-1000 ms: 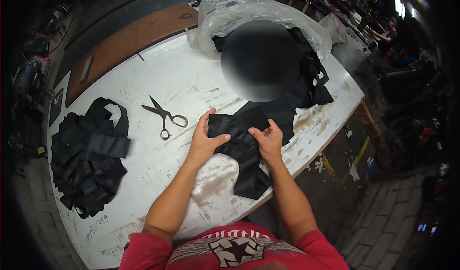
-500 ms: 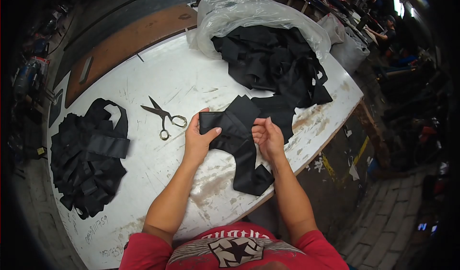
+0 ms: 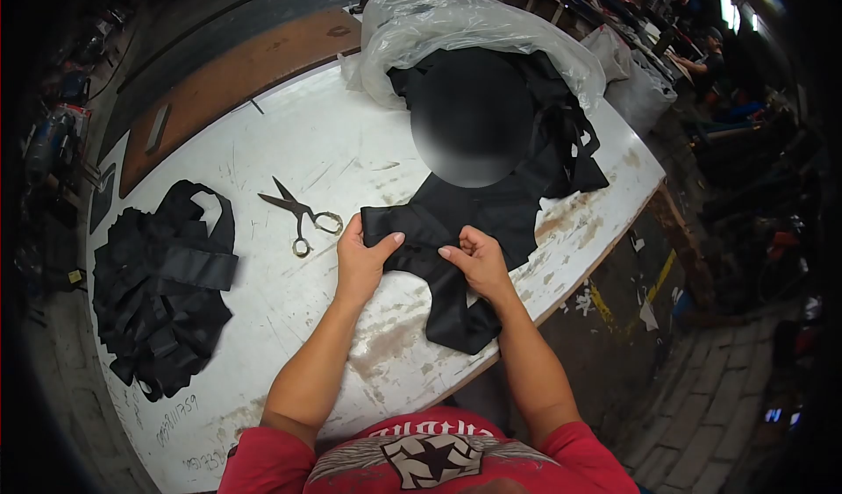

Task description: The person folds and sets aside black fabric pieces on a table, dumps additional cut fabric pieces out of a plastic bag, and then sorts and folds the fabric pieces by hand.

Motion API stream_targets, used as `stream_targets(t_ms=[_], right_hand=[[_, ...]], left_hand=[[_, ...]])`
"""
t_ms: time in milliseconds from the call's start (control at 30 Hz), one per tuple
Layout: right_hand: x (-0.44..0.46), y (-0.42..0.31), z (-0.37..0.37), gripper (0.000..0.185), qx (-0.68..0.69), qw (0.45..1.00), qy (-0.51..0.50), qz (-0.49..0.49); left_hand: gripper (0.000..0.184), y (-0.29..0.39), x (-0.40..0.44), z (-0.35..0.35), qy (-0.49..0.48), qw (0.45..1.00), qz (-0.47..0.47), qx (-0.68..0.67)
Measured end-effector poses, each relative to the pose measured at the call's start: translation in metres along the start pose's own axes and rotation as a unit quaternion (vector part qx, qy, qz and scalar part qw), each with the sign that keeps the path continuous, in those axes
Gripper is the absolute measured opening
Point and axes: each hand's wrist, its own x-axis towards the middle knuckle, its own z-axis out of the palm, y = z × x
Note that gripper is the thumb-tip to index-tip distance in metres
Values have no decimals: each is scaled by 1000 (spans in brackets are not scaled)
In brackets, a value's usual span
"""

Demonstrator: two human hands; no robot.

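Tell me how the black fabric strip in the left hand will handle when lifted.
The black fabric strip will probably flop, since it bends and curls beside the right hand. It looks thin, so likely light for its size. Its faint sheen hints it might slip somewhat.

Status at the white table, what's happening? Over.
Left hand holding black cloth. Right hand touching it. Scissors near left hand, seemingly not in the way.

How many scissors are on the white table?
1. The scissors lie open between the black heap and the person's left hand, which holds a black strip. More could be hidden under the heap.
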Motion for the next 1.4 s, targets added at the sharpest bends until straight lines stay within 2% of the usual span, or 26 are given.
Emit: stream_targets(t_ms=[133,200,333,533,600,633,667,700,733,800,833,900,967,1000,1067,1133,1233,1367,1400], right_hand=[[2,19,0,27,18,999,27,-4],[3,22,-2,25,3,999,35,-18],[5,24,-2,13,73,996,33,-30],[5,15,-1,10,150,988,30,-13],[13,55,-12,19,82,996,28,-33],[10,31,-1,23,117,990,53,-53],[7,30,-9,24,27,998,47,-34],[7,31,-8,26,10,997,57,-44],[4,24,-9,27,-10,998,61,-10],[0,23,-5,28,62,996,55,-35],[0,31,-5,28,44,996,59,-53],[-9,24,-4,28,8,995,79,-57],[-23,20,-1,13,107,988,73,-81],[-17,51,-3,10,55,992,77,-82],[-36,34,-3,28,52,988,113,-90],[-52,20,-7,30,20,989,126,-78],[-60,16,-9,31,12,988,134,-74],[-63,11,-8,34,-2,986,149,-69],[-64,8,-8,34,-12,986,153,-67]], left_hand=[[28,4,-4,3,-18,1000,16,17],[30,5,-5,4,-17,999,36,27],[35,0,-4,6,-18,998,57,21],[36,-1,-5,2,-28,999,-2,29],[35,-2,-5,0,-18,996,10,83],[33,1,-6,3,-10,995,15,94],[31,-1,-5,1,-4,994,9,106],[28,-5,-3,-3,-16,993,10,119],[27,-2,-4,1,-16,995,10,97],[26,-4,-3,0,-21,995,11,94],[27,-6,-4,0,-25,994,17,104],[21,-16,0,-6,-28,990,35,135],[18,-20,-1,-5,-41,992,30,112],[18,-19,-2,-3,-58,993,19,105],[15,-8,-10,5,-78,992,5,103],[13,-10,-13,7,-103,989,12,102],[15,-11,-14,4,-126,976,62,169],[19,-8,-18,6,-130,966,114,194],[20,-7,-19,7,-124,967,102,197]])
